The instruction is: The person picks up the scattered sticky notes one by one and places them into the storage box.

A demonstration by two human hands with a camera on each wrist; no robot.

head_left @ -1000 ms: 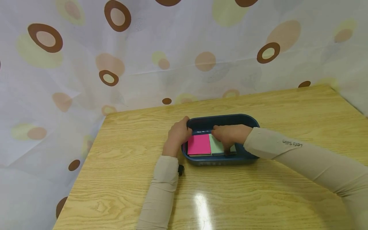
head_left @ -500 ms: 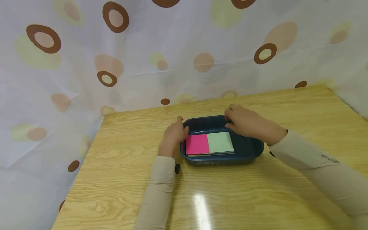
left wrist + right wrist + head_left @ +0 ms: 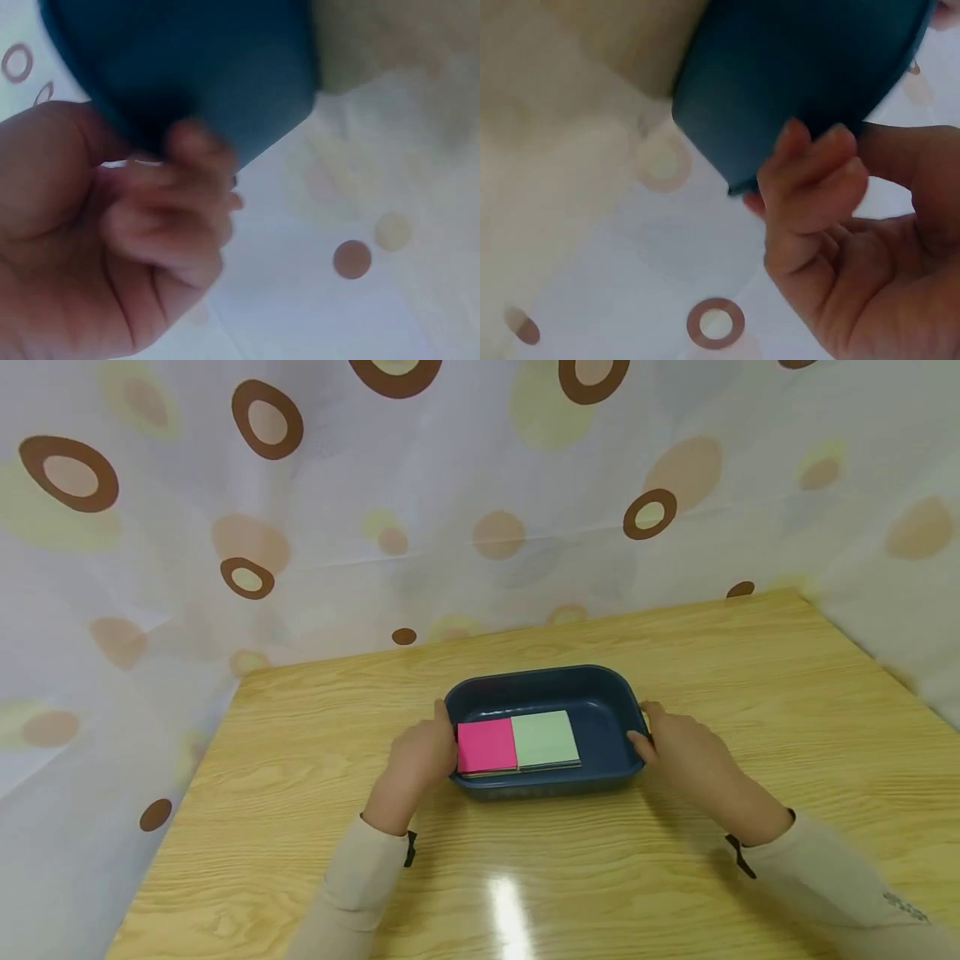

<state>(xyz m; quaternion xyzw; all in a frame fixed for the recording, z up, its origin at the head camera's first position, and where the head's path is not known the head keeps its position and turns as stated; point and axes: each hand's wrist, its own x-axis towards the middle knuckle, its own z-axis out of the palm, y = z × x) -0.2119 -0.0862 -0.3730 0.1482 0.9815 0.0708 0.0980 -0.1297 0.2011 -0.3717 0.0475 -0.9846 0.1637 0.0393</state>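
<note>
A dark blue oblong plastic basin (image 3: pixel 607 735) is held between both hands. My left hand (image 3: pixel 422 752) grips its left end; in the left wrist view, curled fingers (image 3: pixel 176 217) press the outer wall below the rim. At the opposite end my right hand (image 3: pixel 686 756) pinches the rim with the thumb inside, and its fingers (image 3: pixel 810 180) curl against the outside. In the basin lie two square paper stacks side by side: a pink one (image 3: pixel 486 745) at the left and a pale green one (image 3: pixel 545 739) touching it.
The light wooden table (image 3: pixel 300 793) spreads out below and around the basin. Behind it hangs a white curtain (image 3: pixel 442 460) printed with brown, peach and yellow spots. A bright light reflection (image 3: pixel 510 914) shows on the tabletop near the front.
My right hand has come out of the basin, off the green stack, and taken hold of the right end. The basin sits slightly further left in view. My left hand still holds its left end.
</note>
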